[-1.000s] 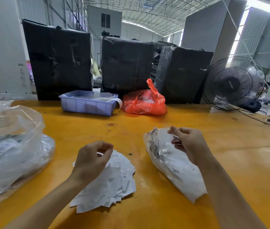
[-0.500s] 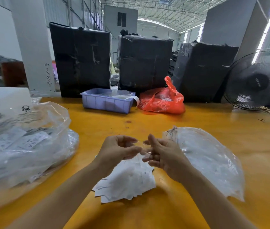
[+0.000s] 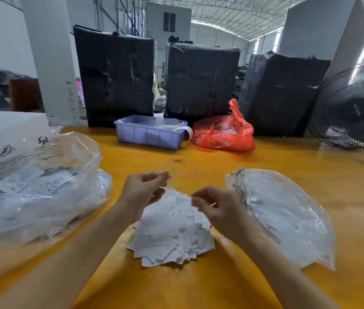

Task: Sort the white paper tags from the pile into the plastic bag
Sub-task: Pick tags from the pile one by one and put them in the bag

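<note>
A pile of white paper tags (image 3: 172, 239) lies on the yellow table (image 3: 199, 284) in front of me. A clear plastic bag (image 3: 288, 217) holding white tags lies flat just right of the pile. My left hand (image 3: 144, 189) hovers over the pile's far left edge with fingers curled, pinching a faint, blurred piece of clear film (image 3: 169, 176). My right hand (image 3: 218, 209) hovers over the pile's right side, between pile and bag, fingertips pinched together toward the same film. What lies between the right fingertips is hard to make out.
A large clear bag of labelled packets (image 3: 38, 190) fills the table's left side. At the back stand a lilac crate (image 3: 147, 134), a red plastic bag (image 3: 223, 132) and black-wrapped bales (image 3: 201, 81). A black fan (image 3: 352, 110) stands far right.
One second ago my hands were far apart, the right at the bag's mouth. They met above the pile, and now they have drawn slightly apart. The view has turned left.
</note>
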A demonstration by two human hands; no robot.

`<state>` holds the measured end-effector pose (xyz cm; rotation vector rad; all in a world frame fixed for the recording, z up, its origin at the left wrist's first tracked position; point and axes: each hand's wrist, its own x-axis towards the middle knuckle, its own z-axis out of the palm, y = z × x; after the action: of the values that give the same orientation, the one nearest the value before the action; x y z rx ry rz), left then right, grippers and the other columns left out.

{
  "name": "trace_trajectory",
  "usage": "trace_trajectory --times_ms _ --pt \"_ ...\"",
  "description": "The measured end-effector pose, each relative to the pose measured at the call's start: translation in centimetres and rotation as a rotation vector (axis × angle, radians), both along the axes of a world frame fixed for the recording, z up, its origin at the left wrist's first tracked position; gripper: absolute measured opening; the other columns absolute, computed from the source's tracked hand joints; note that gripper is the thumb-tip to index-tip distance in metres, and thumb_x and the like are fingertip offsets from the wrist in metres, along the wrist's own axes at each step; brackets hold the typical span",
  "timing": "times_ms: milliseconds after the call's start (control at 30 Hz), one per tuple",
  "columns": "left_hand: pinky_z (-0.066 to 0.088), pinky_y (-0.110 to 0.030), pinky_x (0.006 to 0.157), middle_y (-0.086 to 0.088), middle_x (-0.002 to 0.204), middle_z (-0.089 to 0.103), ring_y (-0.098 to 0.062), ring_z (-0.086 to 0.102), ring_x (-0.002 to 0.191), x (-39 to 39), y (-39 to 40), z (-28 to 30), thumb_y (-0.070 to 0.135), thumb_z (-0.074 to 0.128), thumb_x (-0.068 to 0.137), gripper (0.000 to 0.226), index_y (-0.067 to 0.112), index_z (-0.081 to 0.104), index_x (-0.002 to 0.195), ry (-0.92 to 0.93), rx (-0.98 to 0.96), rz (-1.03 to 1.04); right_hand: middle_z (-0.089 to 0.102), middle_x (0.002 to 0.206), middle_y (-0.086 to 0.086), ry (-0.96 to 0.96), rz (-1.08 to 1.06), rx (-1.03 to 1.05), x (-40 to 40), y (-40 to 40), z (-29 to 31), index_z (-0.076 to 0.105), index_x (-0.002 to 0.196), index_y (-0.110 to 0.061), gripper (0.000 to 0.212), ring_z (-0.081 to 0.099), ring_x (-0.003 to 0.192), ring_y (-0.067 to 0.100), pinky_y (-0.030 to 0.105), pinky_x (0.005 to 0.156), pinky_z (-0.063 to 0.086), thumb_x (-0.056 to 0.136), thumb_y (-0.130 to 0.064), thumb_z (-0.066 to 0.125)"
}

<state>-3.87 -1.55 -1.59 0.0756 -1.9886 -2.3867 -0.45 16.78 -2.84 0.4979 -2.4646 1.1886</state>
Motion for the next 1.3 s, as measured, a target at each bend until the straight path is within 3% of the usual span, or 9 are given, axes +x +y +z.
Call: trace_trajectory --times_ms 133,267,400,533,600,767,933,1100,1300 --pt "0.051 -0.014 0.051 -0.007 0.076 0.068 -0.013 0.061 0.059 -0.5 -0.4 -0.6 0.013 0.07 0.08 0.011 0.003 0.067 0.08 -0.016 0.065 0.087 0.065 0.12 -0.008 0.087 0.274 0.436 -0.2 -1.2 -1.4 0.067 0.117 -0.019 0.032 0.048 0.112 0.004 0.002 0.087 0.027 0.085 -0.019 0.069" --pt "0.054 -0.015 0.056 -0.016 0.078 0.067 -0.015 0.067 0.06 -0.4 -0.4 -0.5 -0.002 0.068 0.079 0.006 -0.004 0.062 0.079 -0.002 0.145 0.049 0.07 0.112 0.002 0.18 0.282 0.531 -0.4 -1.1 -1.7 0.071 0.108 -0.01 0.023 0.056 0.109 0.019 0.02 0.092 0.039 0.092 -0.006 0.055" --pt "0.054 -0.016 0.052 -0.015 0.076 0.069 -0.012 0.068 0.055 -0.1 -0.1 -0.4 -0.006 0.063 0.083 0.005 -0.004 0.059 0.084 0.011 0.126 0.016 0.073 0.088 0.003 0.126 0.003 0.226 -0.4 -0.6 -1.3 0.073 0.097 -0.008 0.019 0.065 0.079 0.017 0.026 0.068 0.049 0.09 -0.003 0.056" --pt "0.055 -0.018 0.055 -0.009 0.071 0.073 -0.015 0.07 0.06 0.0 -0.1 -0.4 -0.001 0.065 0.084 0.007 0.001 0.062 0.09 0.019 0.066 -0.005 0.072 0.076 0.0 -0.31 -0.014 -0.476 -0.8 0.3 -0.2 0.07 0.096 -0.004 0.015 0.069 0.063 0.012 0.02 0.055 0.051 0.091 -0.002 0.056" --pt "0.056 -0.018 0.057 -0.008 0.072 0.074 -0.015 0.07 0.062 0.0 0.0 -0.4 0.001 0.064 0.085 0.005 0.002 0.064 0.089 0.027 0.053 -0.028 0.073 0.078 0.004 -0.458 0.034 -0.661 -0.7 0.6 0.1 0.069 0.092 -0.007 0.013 0.071 0.065 0.015 0.018 0.055 0.051 0.089 0.0 0.058" --pt "0.054 -0.018 0.055 -0.009 0.072 0.074 -0.015 0.071 0.062 0.4 0.6 -0.6 0.006 0.066 0.083 0.004 0.002 0.067 0.084 0.001 0.042 -0.077 0.073 0.078 0.009 -0.557 0.061 -0.753 -0.7 0.4 0.2 0.065 0.086 -0.002 0.002 0.071 0.068 0.02 0.021 0.058 0.053 0.085 0.0 0.063" --pt "0.053 -0.017 0.055 -0.006 0.075 0.074 -0.015 0.069 0.063 1.0 1.9 -0.8 0.018 0.069 0.08 0.016 0.002 0.07 0.08 -0.005 -0.01 -0.149 0.068 0.068 0.005 -0.391 -0.021 -0.517 -0.5 0.2 -0.2 0.065 0.07 -0.007 0.013 0.059 0.055 0.006 0.014 0.05 0.043 0.08 -0.009 0.073" --pt "0.053 -0.017 0.057 -0.006 0.078 0.074 -0.012 0.065 0.064 1.4 2.3 -0.7 0.016 0.067 0.083 0.015 0.002 0.072 0.079 0.011 -0.03 -0.17 0.068 0.084 0.005 -0.303 -0.077 -0.787 -0.8 0.9 0.6 0.06 0.091 -0.014 0.023 0.063 0.066 0.01 0.019 0.055 0.048 0.08 0.004 0.068" --pt "0.052 -0.016 0.057 -0.005 0.078 0.074 -0.009 0.065 0.062 1.7 2.5 -0.8 0.013 0.066 0.085 0.014 0.002 0.072 0.081 0.011 -0.082 -0.22 0.071 0.07 -0.001 -0.294 -0.04 -0.902 -0.5 1.1 1.3 0.066 0.083 -0.011 0.008 0.066 0.066 0.01 0.022 0.059 0.048 0.082 -0.004 0.067"
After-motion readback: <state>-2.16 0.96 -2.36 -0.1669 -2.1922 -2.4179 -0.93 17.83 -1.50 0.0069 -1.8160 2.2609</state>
